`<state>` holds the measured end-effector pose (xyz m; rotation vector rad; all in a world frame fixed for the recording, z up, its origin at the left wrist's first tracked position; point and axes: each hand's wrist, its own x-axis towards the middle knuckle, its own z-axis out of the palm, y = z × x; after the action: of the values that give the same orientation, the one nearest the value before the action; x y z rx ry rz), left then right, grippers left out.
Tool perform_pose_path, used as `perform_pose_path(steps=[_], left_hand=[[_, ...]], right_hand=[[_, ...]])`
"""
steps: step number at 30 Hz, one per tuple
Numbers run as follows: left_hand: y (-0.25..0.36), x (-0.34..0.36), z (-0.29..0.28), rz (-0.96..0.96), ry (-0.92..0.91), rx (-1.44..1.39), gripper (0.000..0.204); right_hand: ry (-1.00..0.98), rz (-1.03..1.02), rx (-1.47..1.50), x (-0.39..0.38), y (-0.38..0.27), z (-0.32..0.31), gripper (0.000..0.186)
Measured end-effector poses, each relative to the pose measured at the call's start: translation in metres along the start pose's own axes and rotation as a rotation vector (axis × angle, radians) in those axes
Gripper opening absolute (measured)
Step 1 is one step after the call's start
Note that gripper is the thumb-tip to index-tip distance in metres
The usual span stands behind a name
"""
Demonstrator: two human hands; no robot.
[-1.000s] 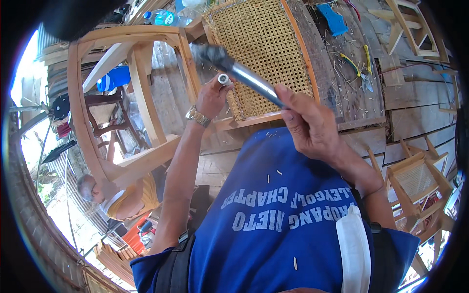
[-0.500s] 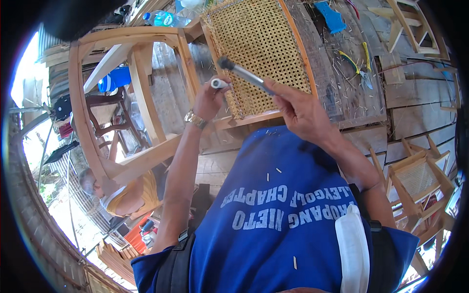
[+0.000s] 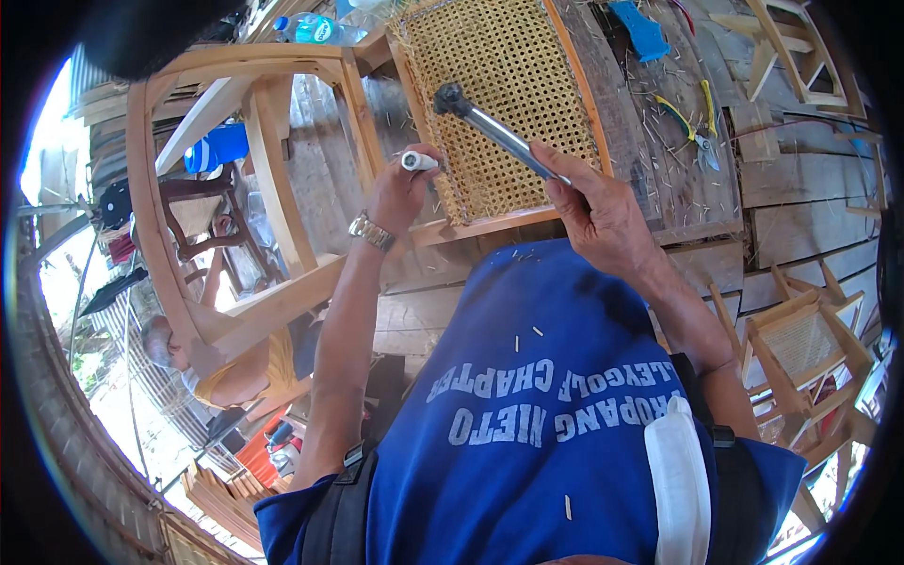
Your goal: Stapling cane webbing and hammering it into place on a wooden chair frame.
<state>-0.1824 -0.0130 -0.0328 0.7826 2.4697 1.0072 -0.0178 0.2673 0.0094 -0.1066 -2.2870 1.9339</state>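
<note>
My right hand (image 3: 600,209) is wrapped round a hammer (image 3: 504,139) with a shiny metal shaft and a dark head. The hammer's head hangs over the woven cane panel (image 3: 499,71) of a wooden frame. At the panel's left edge, my left hand (image 3: 400,193) grips a tool with a pale round handle (image 3: 418,161), its end facing up; the tool's lower part is hidden by the hand. The hammer's head is apart from this handle, up and to the right of it. Frayed cane strands show along the panel's border.
A bare wooden chair frame (image 3: 143,179) stands at the left. Yellow-handled pliers (image 3: 702,132) and a blue piece (image 3: 640,33) lie on the worktop among cane scraps. A water bottle (image 3: 315,29) is at the back. A co-worker (image 3: 250,377) is at lower left, cane-seated furniture (image 3: 800,339) at right.
The hammer and my right hand have shifted slightly right and down in view, the hammer's head moving away from the pale handle. My left hand keeps its grip, nearly in place.
</note>
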Motion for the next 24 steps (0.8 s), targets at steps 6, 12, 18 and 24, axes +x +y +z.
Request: perform_pose_path(steps=[6, 12, 18, 24], left_hand=[[0.026, 0.008, 0.000, -0.012, -0.055, 0.107, 0.019], [-0.026, 0.004, 0.005, 0.042, -0.060, 0.266, 0.019], [0.007, 0.007, 0.004, 0.024, -0.080, 0.252, 0.017], [0.006, -0.009, 0.000, -0.028, -0.045, -0.082, 0.021]], right_hand=[[0.139, -0.207, 0.043, -0.003, -0.023, 0.003, 0.042], [-0.233, -0.031, -0.262, 0.003, -0.010, 0.008, 0.052], [-0.095, -0.216, -0.194, -0.008, 0.010, 0.011, 0.051], [-0.022, -0.013, -0.069, -0.008, 0.005, -0.008, 0.047]])
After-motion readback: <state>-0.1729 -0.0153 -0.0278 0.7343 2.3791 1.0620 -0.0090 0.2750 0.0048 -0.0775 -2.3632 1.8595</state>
